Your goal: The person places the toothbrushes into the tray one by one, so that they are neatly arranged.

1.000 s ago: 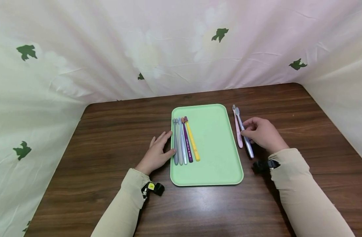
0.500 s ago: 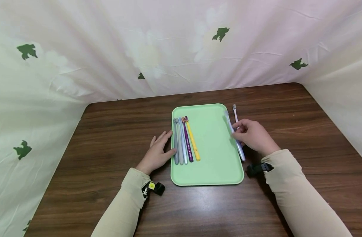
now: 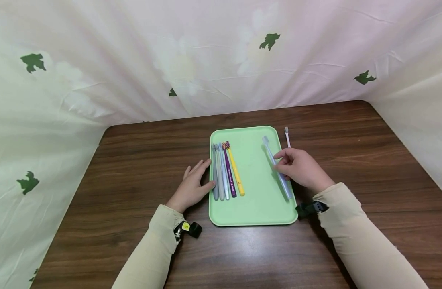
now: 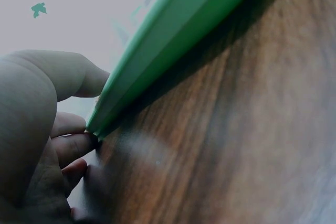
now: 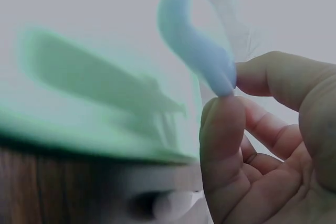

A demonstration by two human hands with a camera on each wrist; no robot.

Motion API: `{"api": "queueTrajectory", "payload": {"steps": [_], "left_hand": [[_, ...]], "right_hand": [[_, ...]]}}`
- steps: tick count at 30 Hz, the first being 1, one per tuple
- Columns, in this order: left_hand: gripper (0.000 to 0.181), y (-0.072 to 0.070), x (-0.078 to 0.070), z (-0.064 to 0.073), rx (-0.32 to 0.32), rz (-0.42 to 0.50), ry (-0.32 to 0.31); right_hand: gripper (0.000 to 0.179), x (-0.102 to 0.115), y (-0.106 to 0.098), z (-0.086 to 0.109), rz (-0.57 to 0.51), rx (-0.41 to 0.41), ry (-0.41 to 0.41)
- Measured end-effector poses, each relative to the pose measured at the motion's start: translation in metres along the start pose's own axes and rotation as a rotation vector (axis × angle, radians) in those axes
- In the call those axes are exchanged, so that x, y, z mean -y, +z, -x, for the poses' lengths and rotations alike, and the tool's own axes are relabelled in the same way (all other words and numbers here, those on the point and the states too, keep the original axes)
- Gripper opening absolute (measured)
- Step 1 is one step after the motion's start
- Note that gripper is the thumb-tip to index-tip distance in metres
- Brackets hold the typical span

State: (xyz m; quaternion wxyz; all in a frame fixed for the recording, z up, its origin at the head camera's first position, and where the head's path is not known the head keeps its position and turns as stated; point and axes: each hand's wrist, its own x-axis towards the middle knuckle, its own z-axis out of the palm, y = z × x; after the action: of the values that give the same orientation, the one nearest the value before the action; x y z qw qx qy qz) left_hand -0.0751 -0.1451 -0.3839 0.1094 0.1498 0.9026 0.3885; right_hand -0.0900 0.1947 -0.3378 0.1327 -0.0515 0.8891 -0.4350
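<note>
My right hand [image 3: 303,167] pinches a light blue toothbrush [image 3: 284,186] between thumb and fingertips over the right part of the light green tray [image 3: 255,214]. In the right wrist view the blue handle [image 5: 191,38] rises from the fingertips, and its shadow falls on the tray. My left hand [image 3: 191,188] touches the tray's left edge with fairly straight fingers, the thumb [image 4: 79,74] lying over the rim. Along the left side of the tray lie several toothbrushes side by side, among them a purple one [image 3: 229,173] and a yellow one [image 3: 236,170].
A pink toothbrush [image 3: 287,137] lies on the dark wooden table [image 3: 145,160] right of the tray, partly hidden behind the right hand. Pale curtains [image 3: 213,60] with green leaf shapes surround the table at the back and sides.
The right hand has lifted the light blue toothbrush from beside the pink one and carried it left over the tray. The left hand has stayed at the tray's edge.
</note>
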Motion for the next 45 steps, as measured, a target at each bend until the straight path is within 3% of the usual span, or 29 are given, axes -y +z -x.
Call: {"api": "queueTrajectory", "payload": {"steps": [16,25,34,45], "left_hand": [[0.073,0.001,0.004,-0.002,0.001,-0.002,0.000],[0.072,0.000,0.006,-0.002,-0.001,0.002,-0.003],[0.072,-0.001,0.004,-0.001,0.005,0.006,0.001],[0.072,-0.001,0.002,0.000,-0.001,0.001,0.005]], "right_hand": [[0.026,0.014,0.035,-0.020,-0.057,0.079,-0.022],[0.024,0.024,0.048,-0.038,-0.061,0.059,-0.033],[0.023,0.034,0.061,-0.052,-0.001,0.075,0.000],[0.024,0.031,0.068,-0.052,-0.029,0.038,0.043]]}}
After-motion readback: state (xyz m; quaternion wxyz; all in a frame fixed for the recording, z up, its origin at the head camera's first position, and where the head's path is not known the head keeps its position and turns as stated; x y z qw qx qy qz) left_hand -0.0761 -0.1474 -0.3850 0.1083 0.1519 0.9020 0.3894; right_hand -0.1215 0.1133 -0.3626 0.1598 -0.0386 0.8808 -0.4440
